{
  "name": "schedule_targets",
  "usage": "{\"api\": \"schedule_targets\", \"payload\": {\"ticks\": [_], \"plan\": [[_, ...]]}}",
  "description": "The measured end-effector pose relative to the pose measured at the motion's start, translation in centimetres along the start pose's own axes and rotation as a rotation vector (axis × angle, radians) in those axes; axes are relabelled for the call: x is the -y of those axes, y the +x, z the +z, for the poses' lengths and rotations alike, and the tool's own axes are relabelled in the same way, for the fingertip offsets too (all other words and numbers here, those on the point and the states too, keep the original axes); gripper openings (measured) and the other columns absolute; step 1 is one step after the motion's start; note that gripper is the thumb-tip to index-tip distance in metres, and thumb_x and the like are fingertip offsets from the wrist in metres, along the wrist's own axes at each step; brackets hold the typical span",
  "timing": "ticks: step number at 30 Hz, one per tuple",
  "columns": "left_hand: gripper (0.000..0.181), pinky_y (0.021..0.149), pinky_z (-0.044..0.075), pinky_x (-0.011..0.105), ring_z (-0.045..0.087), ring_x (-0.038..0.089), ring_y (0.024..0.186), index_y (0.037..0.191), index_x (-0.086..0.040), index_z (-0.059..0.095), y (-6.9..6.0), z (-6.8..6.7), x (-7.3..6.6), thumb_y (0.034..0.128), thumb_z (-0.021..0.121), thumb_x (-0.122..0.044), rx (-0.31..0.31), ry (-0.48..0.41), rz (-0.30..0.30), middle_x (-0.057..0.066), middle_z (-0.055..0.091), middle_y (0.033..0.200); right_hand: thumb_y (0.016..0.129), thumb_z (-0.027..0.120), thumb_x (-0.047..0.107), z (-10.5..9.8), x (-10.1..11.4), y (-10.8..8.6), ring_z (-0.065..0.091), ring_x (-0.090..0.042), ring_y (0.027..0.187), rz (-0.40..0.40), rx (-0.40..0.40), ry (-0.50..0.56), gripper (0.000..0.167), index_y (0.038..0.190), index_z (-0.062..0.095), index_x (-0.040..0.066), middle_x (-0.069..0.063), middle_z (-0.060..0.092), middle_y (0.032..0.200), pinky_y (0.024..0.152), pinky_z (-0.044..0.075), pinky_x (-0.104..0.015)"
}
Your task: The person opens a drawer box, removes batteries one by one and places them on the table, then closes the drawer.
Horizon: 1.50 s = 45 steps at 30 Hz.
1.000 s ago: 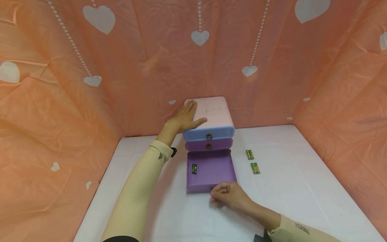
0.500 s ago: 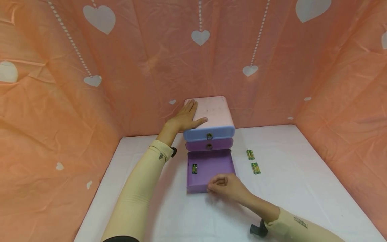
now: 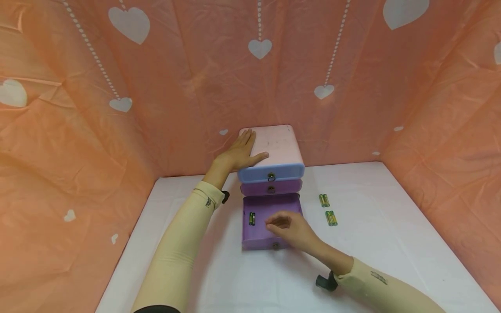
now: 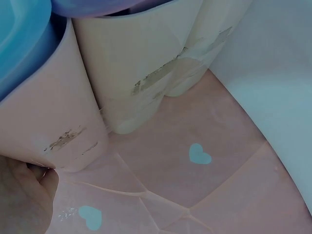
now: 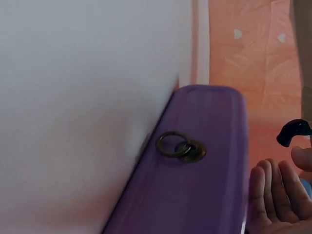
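Observation:
A small chest of drawers (image 3: pixel 275 143) with a pink top stands at the back of the table, its blue top drawer (image 3: pixel 256 174) above two purple ones. My left hand (image 3: pixel 239 154) rests flat on the pink top, fingers and thumb spread. The lowest purple drawer (image 3: pixel 258 238) is pulled well out; a pair of green batteries (image 3: pixel 252 218) lies inside at its left. Over this drawer's right part hovers my right hand (image 3: pixel 291 228), fingers loosely bent and holding nothing. The right wrist view shows the drawer's front with a brass ring pull (image 5: pixel 187 148), apart from the fingers.
Two more pairs of batteries lie on the white table (image 3: pixel 375 234) right of the chest, a farther pair (image 3: pixel 324 200) and a nearer pair (image 3: pixel 331 218). An orange cloth (image 3: pixel 203 95) with white hearts hangs close behind the chest and along both sides.
My right hand has left the drawer's front edge by the ring pull and moved forward over the drawer, uncovering the pull. My left hand and the batteries have stayed put.

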<state>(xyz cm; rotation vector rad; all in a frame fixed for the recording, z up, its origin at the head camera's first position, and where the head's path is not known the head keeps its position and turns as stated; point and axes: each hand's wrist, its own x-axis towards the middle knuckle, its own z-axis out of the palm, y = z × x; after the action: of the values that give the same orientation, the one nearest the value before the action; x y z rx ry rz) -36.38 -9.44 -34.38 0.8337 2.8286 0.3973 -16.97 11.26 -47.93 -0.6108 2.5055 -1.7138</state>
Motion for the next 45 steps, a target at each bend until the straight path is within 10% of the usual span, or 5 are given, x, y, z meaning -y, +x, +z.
{"api": "schedule_targets", "payload": {"ticks": [45], "plan": [[0.104, 0.134, -0.001, 0.043, -0.021, 0.022, 0.164, 0.171, -0.01, -0.012, 0.4, 0.1, 0.1, 0.1059, 0.04, -0.073, 0.015, 0.002, -0.022, 0.009, -0.02, 0.179, 0.09, 0.089, 0.014, 3.1, -2.3, 6.7, 0.067, -0.02, 0.095, 0.108, 0.057, -0.337, 0.036, 0.118, 0.071, 0.001, -0.01, 0.072, 0.103, 0.09, 0.058, -0.043]]}}
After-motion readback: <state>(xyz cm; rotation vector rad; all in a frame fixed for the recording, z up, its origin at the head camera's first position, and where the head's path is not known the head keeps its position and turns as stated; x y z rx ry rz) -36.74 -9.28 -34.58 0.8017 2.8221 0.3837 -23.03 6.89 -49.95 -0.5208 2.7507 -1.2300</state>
